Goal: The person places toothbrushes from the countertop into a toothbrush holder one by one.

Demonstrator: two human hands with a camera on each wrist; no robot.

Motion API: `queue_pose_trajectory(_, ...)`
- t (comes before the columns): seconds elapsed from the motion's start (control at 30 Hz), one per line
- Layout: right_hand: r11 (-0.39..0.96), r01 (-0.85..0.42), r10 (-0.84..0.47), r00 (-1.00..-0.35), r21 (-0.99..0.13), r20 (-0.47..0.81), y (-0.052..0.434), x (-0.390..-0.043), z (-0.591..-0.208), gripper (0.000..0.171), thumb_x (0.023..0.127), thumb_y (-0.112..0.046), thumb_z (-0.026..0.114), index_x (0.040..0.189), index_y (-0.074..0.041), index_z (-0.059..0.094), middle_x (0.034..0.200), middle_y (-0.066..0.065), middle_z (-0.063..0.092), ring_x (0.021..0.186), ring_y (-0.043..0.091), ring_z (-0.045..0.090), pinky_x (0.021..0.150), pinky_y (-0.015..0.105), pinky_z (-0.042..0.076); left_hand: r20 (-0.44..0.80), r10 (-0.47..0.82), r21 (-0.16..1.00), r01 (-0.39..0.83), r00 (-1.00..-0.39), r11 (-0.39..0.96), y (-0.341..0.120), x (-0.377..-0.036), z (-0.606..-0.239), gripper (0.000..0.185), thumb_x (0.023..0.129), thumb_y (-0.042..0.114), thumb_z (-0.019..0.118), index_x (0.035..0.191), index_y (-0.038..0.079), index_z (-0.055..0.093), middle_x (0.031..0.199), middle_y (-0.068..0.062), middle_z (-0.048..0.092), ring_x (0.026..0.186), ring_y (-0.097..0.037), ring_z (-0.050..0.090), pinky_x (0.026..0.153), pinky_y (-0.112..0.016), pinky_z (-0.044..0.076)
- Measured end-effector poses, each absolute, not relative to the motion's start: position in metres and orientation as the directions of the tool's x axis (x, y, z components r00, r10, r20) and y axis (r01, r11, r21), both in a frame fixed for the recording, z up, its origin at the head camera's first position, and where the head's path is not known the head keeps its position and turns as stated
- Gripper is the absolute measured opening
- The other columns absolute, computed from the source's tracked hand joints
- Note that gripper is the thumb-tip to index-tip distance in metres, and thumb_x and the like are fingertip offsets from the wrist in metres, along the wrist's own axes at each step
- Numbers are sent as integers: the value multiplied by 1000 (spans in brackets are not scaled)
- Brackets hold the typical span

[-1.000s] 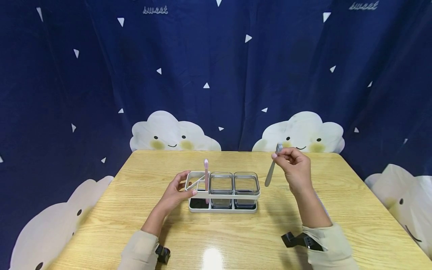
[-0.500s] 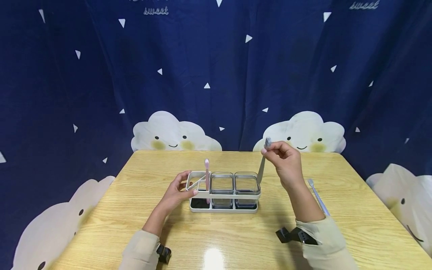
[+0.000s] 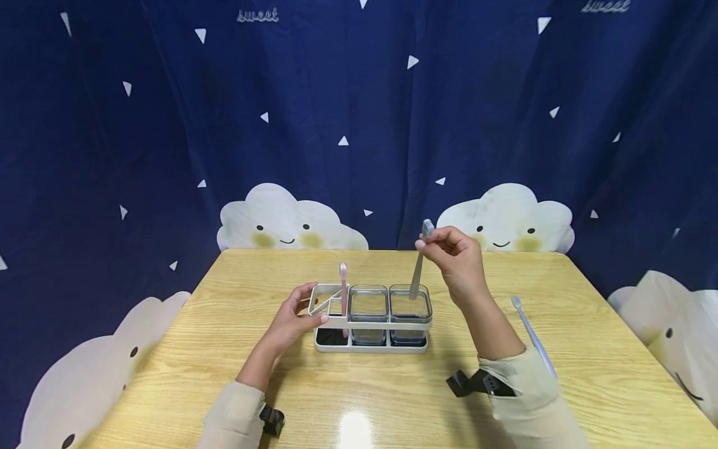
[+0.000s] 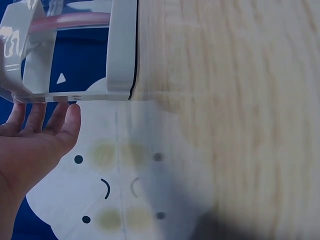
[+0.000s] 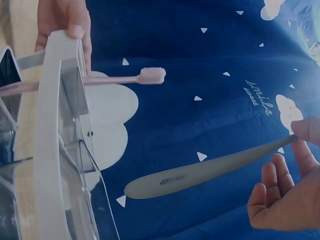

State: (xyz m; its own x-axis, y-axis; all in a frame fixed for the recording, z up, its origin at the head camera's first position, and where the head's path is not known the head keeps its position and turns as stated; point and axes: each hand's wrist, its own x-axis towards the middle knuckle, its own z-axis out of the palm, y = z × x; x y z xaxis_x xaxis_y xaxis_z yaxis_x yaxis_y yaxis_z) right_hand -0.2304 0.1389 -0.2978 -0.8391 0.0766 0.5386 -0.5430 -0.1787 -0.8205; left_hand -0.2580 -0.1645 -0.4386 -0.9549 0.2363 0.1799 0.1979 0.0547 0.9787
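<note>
A white holder (image 3: 371, 324) with two clear cups (image 3: 368, 305) stands mid-table. A pink toothbrush (image 3: 343, 293) stands upright in its left slot. My left hand (image 3: 295, 318) grips the holder's left end, thumb on the front rail. My right hand (image 3: 453, 255) pinches a grey toothbrush (image 3: 417, 268) near its head, handle hanging down just over the right cup (image 3: 410, 304). In the right wrist view the grey toothbrush (image 5: 200, 172) hovers apart from the holder (image 5: 55, 150), with the pink toothbrush (image 5: 120, 77) beyond. The left wrist view shows my left hand (image 4: 35, 140) beside the holder (image 4: 120, 50).
Another pale toothbrush (image 3: 530, 333) lies on the wooden table (image 3: 594, 349) to the right of my right forearm. A dark blue curtain (image 3: 359, 125) with clouds hangs behind the table's far edge.
My right hand has carried the grey toothbrush leftward, from right of the holder to above the right cup. The left hand has kept its hold on the holder.
</note>
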Motion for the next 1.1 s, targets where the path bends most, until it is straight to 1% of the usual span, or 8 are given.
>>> queue_pose_trajectory(0.17, -181, -526, 54, -849, -831, 526, 130, -233, -301, 27, 80, 13, 63, 75, -14, 63, 79, -1, 62, 76, 11, 58, 71, 22, 49, 171, 248, 981, 188, -954, 45, -165, -255, -432, 70, 76, -3, 73, 136, 1, 39, 131, -26, 42, 122, -40, 38, 85, -29, 44)
queue_pose_trajectory(0.3, -199, -516, 29, -853, -833, 522, 121, -236, -304, 27, 80, 12, 63, 76, -15, 64, 79, -1, 62, 77, 12, 58, 71, 23, 48, 164, 262, 983, 179, -951, 32, -163, -247, -419, 70, 76, -7, 71, 137, -6, 35, 131, -29, 41, 123, -43, 36, 88, -33, 42)
queue_pose_trajectory(0.37, -201, -507, 19, -857, -838, 514, 117, -237, -305, 27, 80, 11, 64, 76, -16, 64, 80, -1, 62, 77, 11, 57, 72, 22, 48, 162, 267, 984, 175, -950, 27, -162, -244, -414, 71, 76, -8, 70, 136, -8, 33, 132, -30, 41, 122, -45, 36, 90, -36, 42)
queue_pose_trajectory(0.43, -200, -498, 11, -862, -844, 507, 112, -237, -306, 26, 80, 10, 64, 76, -16, 64, 80, -1, 62, 78, 11, 57, 72, 23, 47, 166, 269, 984, 177, -949, 18, -161, -243, -412, 71, 76, -8, 69, 136, -9, 32, 132, -29, 41, 121, -44, 39, 91, -35, 42)
queue_pose_trajectory(0.63, -194, -488, -12, -866, -851, 500, 102, -237, -308, 21, 81, 6, 66, 77, -14, 64, 82, 1, 62, 80, 13, 56, 73, 24, 48, 164, 261, 986, 170, -951, -1, -163, -254, -428, 72, 76, -6, 72, 137, -4, 34, 132, -24, 44, 118, -38, 45, 89, -27, 43)
queue_pose_trajectory(0.83, -219, -478, -17, -870, -851, 493, 90, -239, -310, 18, 81, 5, 66, 78, -13, 63, 82, 3, 61, 80, 14, 57, 74, 25, 48, 179, 253, 982, 189, -951, 16, -164, -258, -436, 71, 76, -4, 73, 136, 0, 37, 131, -22, 46, 116, -35, 47, 91, -31, 43)
queue_pose_trajectory(1.0, -232, -472, -19, -872, -850, 489, 79, -239, -312, 15, 81, 3, 68, 80, -11, 63, 82, 5, 61, 79, 13, 56, 74, 25, 48, 179, 254, 981, 191, -950, 20, -165, -260, -435, 71, 75, -4, 74, 135, 0, 38, 130, -22, 46, 113, -32, 49, 88, -28, 45)
queue_pose_trajectory(1.1, -233, -472, -21, -872, -850, 490, 74, -239, -312, 15, 81, 4, 67, 80, -11, 63, 82, 5, 60, 78, 13, 55, 73, 25, 48, 174, 261, 983, 184, -950, 17, -165, -260, -435, 71, 75, -4, 74, 135, 0, 38, 130, -24, 45, 112, -30, 50, 86, -27, 46)
